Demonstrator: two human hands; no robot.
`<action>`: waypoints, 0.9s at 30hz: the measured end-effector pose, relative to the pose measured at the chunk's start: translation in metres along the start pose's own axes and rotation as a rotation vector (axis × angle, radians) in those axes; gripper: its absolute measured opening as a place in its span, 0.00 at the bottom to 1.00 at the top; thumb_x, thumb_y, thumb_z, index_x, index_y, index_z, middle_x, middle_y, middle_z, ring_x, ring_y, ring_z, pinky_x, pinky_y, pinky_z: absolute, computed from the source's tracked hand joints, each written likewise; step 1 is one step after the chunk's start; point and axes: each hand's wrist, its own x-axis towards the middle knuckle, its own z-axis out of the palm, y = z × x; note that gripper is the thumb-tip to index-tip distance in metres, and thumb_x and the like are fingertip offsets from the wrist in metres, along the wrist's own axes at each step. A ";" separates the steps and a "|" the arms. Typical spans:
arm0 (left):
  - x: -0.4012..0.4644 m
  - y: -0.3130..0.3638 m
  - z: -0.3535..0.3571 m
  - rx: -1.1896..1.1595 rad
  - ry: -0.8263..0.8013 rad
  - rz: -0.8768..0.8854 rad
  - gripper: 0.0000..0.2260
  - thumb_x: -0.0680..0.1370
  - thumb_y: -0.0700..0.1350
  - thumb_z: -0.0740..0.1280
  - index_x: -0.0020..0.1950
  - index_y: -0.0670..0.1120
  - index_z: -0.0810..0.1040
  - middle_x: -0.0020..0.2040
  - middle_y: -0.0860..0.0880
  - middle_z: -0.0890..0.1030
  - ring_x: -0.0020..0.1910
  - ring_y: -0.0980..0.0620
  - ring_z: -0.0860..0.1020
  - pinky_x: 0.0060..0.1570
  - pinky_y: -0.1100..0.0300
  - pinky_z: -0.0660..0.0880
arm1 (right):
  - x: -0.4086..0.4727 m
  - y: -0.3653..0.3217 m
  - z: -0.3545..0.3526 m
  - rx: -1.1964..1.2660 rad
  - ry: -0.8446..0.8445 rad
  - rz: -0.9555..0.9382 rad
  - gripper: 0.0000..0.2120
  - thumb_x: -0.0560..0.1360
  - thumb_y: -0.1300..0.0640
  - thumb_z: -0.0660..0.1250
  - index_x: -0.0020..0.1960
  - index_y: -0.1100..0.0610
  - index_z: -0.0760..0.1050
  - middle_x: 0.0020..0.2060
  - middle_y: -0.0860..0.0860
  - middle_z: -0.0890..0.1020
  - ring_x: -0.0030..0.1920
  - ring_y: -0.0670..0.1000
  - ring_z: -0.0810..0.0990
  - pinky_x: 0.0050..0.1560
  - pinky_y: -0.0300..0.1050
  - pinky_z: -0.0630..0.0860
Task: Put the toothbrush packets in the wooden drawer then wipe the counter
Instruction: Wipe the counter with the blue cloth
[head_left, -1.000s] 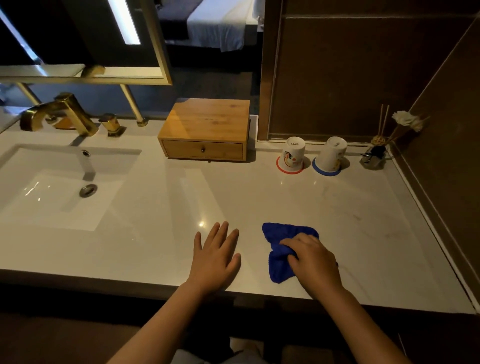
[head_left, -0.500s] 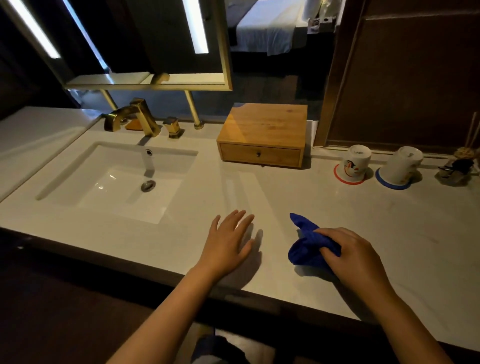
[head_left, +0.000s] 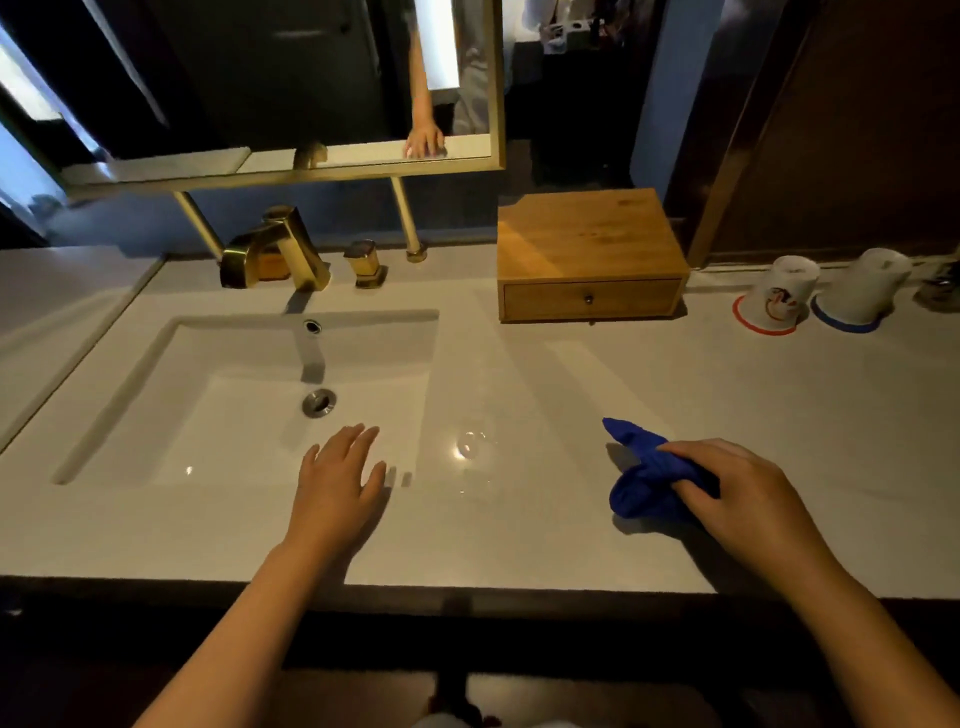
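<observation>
A small wooden drawer box (head_left: 589, 254) stands at the back of the white counter (head_left: 545, 374), its drawer closed. No toothbrush packets are in sight. My right hand (head_left: 737, 493) grips a bunched blue cloth (head_left: 641, 478) that rests on the counter near the front edge, right of the sink. My left hand (head_left: 337, 478) lies flat with fingers spread on the counter's front strip, at the sink's near rim.
A white rectangular sink (head_left: 270, 395) with a gold faucet (head_left: 275, 249) and gold handle (head_left: 366, 262) fills the left. Two upturned white cups (head_left: 776, 296) (head_left: 862, 288) sit on coasters at the back right. A gold-framed mirror (head_left: 291, 88) hangs above.
My view has swung left, bringing the whole sink into frame. My right hand has bunched the cloth and lifted part of it; my left hand has shifted left to the sink's front.
</observation>
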 end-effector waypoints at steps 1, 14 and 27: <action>0.000 -0.014 0.002 0.005 -0.036 0.000 0.22 0.79 0.52 0.55 0.73 0.50 0.63 0.74 0.47 0.66 0.74 0.48 0.61 0.73 0.47 0.52 | -0.003 -0.010 0.008 0.004 0.009 0.029 0.15 0.73 0.62 0.66 0.57 0.49 0.77 0.47 0.43 0.77 0.47 0.45 0.73 0.48 0.41 0.68; 0.002 -0.043 0.008 -0.051 -0.136 0.051 0.23 0.78 0.54 0.51 0.71 0.49 0.66 0.69 0.49 0.73 0.73 0.50 0.64 0.73 0.48 0.51 | -0.032 -0.098 0.048 -0.146 0.158 0.183 0.15 0.73 0.61 0.66 0.58 0.51 0.77 0.53 0.50 0.81 0.53 0.53 0.77 0.47 0.45 0.73; 0.000 -0.050 0.003 -0.009 -0.209 0.202 0.31 0.74 0.61 0.41 0.72 0.52 0.64 0.73 0.51 0.67 0.75 0.51 0.60 0.74 0.49 0.49 | -0.034 -0.069 0.142 -0.374 -0.239 0.280 0.44 0.59 0.24 0.26 0.72 0.42 0.33 0.76 0.53 0.41 0.75 0.53 0.38 0.73 0.53 0.40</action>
